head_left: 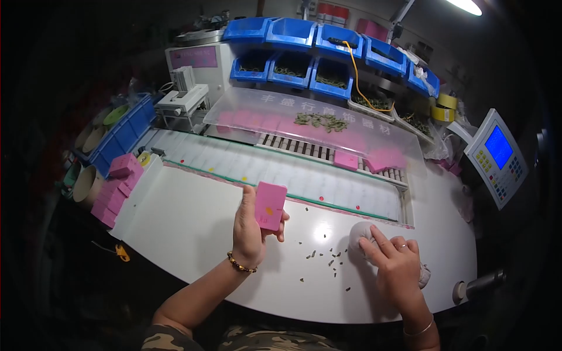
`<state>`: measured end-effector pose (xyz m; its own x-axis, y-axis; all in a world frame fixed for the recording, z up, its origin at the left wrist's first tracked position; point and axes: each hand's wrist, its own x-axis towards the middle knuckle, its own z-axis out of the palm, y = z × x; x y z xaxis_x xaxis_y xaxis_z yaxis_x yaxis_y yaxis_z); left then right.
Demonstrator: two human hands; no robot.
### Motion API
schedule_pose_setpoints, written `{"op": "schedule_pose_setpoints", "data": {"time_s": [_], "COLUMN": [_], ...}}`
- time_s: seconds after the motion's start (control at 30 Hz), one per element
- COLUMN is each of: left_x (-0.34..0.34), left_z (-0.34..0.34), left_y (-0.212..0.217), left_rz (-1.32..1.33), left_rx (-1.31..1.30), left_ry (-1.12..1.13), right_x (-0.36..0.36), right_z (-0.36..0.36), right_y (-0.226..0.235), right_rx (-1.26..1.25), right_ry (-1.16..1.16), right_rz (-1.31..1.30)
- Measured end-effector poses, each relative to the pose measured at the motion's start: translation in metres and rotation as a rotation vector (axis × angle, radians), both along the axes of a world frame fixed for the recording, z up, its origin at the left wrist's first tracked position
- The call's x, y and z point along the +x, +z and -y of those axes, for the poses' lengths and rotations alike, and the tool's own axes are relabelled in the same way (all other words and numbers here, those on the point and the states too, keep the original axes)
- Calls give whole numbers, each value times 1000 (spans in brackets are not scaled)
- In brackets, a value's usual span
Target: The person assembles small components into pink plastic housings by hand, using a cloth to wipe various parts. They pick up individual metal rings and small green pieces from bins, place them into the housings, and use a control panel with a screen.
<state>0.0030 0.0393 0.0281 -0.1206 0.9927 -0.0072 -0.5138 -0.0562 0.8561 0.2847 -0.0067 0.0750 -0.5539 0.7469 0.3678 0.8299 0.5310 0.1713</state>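
My left hand (247, 231) is closed round a flat pink block (271, 202), thumb along its left edge and fingers behind it. The block stands tilted up above the white table and has a small yellow-orange mark on its face. To the right, my right hand (397, 262) grips a round white cloth pouch (359, 235) on the tabletop. Part of the pouch is hidden under the fingers. Between the two hands lie several small dark green bits (331, 263), scattered loosely on the table.
Behind the hands runs a pale conveyor belt (257, 169) with green edges. Rollers under a clear cover (281, 105) carry pink blocks (346, 159). More pink blocks (111, 199) are stacked at left. Blue bins (291, 32) line the back; a control panel (497, 158) stands at right.
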Motion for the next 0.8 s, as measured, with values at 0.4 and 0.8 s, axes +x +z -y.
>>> {"op": "schedule_pose_setpoints", "data": {"time_s": [0.4,0.8], "left_x": [41,39], "left_z": [18,33], "left_y": [-12,-3], "left_rz": [-269,-317], "left_rx": [258,252], "left_ry": [-41,-161], "right_x": [-35,-65], "right_z": [-29,-38], "right_y": [5,-13], "right_rx": [-492,-470], "right_ry": [206,243], "right_rz": [-865,-1281]}}
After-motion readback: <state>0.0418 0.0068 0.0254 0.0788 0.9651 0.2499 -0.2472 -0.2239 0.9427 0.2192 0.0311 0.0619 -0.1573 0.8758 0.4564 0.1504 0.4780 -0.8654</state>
